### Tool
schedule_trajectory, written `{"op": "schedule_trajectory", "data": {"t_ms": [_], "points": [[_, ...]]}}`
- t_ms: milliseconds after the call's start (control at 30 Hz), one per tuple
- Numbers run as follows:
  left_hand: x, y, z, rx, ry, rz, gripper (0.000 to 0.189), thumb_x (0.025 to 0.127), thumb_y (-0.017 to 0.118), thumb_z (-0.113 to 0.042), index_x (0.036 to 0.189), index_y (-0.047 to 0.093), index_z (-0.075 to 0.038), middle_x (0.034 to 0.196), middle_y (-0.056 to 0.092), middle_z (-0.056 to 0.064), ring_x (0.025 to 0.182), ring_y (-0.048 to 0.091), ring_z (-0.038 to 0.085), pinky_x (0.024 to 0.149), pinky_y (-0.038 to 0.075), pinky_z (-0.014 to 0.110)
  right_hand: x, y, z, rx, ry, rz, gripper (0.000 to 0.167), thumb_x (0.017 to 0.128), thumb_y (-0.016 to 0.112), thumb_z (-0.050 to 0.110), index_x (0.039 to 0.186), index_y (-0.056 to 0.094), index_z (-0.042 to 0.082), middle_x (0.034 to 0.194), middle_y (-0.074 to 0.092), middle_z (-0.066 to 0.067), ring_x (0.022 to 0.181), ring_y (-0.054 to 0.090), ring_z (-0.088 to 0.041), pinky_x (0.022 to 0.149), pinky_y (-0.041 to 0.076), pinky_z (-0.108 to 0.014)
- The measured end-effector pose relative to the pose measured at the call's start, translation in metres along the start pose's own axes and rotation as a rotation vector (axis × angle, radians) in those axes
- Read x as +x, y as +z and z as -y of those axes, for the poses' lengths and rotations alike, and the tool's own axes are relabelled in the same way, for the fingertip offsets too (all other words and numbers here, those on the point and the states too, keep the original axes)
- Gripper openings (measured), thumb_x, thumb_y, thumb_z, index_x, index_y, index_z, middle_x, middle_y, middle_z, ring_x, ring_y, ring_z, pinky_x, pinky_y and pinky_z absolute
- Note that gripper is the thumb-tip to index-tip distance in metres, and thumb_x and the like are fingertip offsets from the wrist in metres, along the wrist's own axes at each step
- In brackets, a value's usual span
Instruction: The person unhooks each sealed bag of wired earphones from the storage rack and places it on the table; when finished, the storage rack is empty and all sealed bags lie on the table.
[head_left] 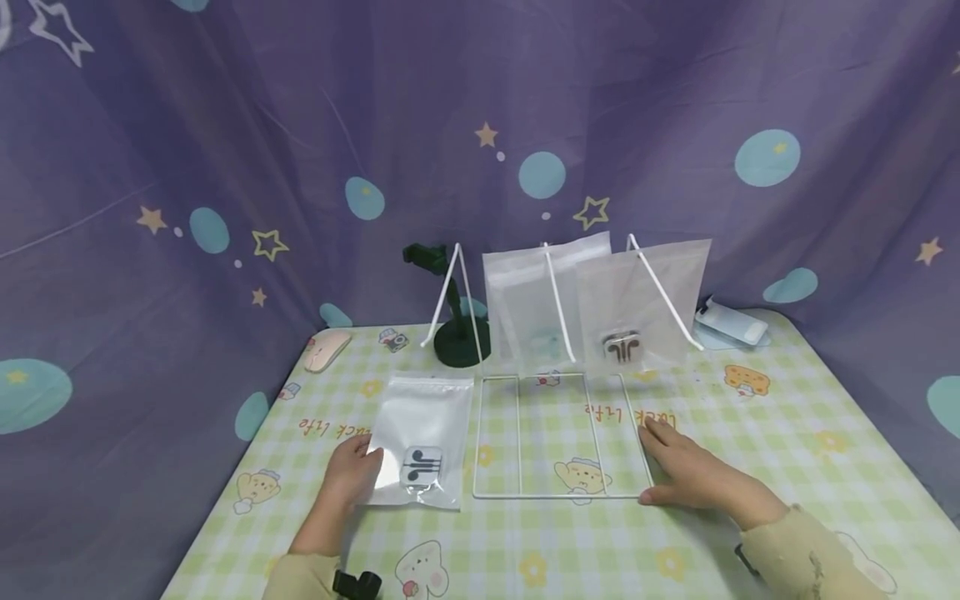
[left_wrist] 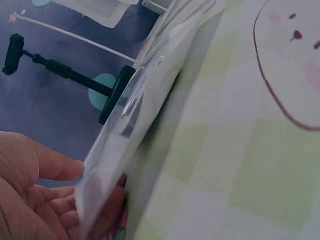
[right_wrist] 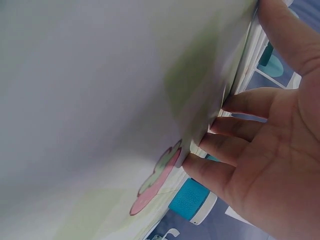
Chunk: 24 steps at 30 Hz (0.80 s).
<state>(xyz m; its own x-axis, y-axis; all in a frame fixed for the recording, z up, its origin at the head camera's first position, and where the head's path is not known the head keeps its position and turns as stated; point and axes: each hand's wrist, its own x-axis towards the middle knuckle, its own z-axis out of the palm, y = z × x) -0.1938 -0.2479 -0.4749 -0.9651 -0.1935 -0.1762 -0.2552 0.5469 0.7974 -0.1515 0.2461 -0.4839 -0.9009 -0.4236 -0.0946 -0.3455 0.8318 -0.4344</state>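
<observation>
I see left hand [head_left: 352, 471], the nearer, pinching bag [head_left: 431, 412] by its left edge; bag's long axis runs fore-and-aft, left of rack [head_left: 540, 497]; right hand [head_left: 686, 468], fingers extended, at rack's right side.

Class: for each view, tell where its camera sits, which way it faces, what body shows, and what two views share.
Head: on the head, facing forward and down at rack and bag; left hand, right hand, sleeves show.
Left wrist: on that wrist, facing past the bag's edge; the left hand shows, pinching it.
Right wrist: on that wrist, facing across the cloth; the right hand shows.
Shared: head and left wrist both show the green stand.
</observation>
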Motion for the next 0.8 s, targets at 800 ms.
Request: {"op": "schedule_trajectory", "data": {"t_ms": [800], "points": [[-0.007, 0.039, -0.077, 0.061, 0.414, -0.110, 0.027, 0.093, 0.064, -0.010, 0.120, 0.066, -0.006, 0.116, 0.068, 0.009, 0.097, 0.066, 0.024, 0.084, 0.053, 0.042, -0.001, 0.000, 0.000, 0.010, -0.016, 0.005, 0.107, 0.073, 0.078, 0.052, 0.143, 0.033, -0.016, 0.150, 0.021, -0.038, 0.136, 0.022, -0.056, 0.106, 0.027, -0.065]]}}
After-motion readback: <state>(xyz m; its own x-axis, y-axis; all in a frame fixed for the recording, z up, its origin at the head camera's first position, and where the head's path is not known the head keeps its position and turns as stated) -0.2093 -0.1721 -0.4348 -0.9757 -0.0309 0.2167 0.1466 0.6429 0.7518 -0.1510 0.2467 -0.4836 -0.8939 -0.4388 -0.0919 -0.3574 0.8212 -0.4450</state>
